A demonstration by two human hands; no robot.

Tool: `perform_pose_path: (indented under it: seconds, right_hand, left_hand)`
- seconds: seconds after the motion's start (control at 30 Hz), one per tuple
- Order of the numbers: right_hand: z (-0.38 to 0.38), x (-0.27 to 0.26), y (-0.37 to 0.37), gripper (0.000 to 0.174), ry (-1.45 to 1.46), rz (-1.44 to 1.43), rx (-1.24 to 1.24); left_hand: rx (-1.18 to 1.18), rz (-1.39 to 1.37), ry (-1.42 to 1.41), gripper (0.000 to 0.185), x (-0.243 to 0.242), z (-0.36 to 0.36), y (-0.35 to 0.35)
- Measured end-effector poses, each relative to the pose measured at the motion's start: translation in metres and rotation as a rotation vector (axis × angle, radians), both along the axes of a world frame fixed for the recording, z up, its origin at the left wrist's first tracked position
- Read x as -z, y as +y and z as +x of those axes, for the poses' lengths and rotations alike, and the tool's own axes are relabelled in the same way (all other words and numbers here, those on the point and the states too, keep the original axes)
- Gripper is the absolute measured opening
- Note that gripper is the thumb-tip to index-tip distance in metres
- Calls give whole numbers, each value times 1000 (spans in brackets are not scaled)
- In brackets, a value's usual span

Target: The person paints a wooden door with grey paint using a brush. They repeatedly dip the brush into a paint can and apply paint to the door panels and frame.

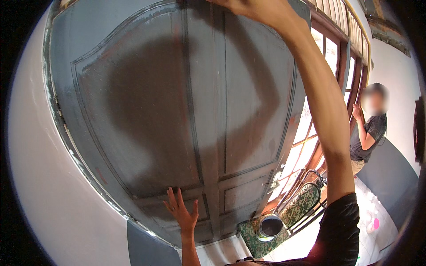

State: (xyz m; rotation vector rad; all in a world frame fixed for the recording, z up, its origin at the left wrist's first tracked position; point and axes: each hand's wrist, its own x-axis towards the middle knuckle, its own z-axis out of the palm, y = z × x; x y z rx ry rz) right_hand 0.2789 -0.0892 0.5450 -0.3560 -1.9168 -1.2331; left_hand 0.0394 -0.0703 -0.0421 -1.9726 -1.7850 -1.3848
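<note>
A grey-painted panelled door (206, 133) fills the middle, with a dark shadow of a head and a bent arm across it. Low on the door, my left hand (182, 212) is raised with its fingers spread and nothing in it; whether it touches the surface I cannot tell. My right arm reaches up past the door's right side, and my right hand (233, 4) is cut off by the top edge, so its fingers and anything in them are hidden. Reddish patches show through the grey paint in places.
A bucket of dark paint (271, 226) stands on a green patterned cushion (248, 237) below right, beside a metal-framed chair (301, 202). A person in a dark shirt (369, 133) stands at the windows (304, 143) on the right. A pale wall (50, 159) borders the door frame.
</note>
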Motion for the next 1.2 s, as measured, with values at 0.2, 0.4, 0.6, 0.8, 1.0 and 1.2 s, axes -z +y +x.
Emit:
perform_pose_path:
  seconds: [0.2, 0.4, 0.6, 0.8, 1.0, 1.2]
  right_hand:
    - [21, 83, 27, 20, -163, 5, 90]
    - [21, 302, 9, 31, -223, -525, 148]
    - [35, 320, 16, 24, -252, -693, 149]
    - [28, 152, 46, 19, -200, -540, -161]
    - [1, 14, -11, 38, -38, -408, -135]
    - [6, -2, 17, 25, -88, 15, -103]
  left_hand:
    - [-2, 63, 33, 77, -10, 4, -3]
    - [63, 101, -38, 65, -13, -7, -7]
    - [159, 117, -89, 57, -9, -14, -2]
    - [100, 95, -77, 56, -13, -23, -9]
    - [93, 86, -77, 56, -14, -11, -6]
    - [64, 114, -35, 53, -18, -9, -7]
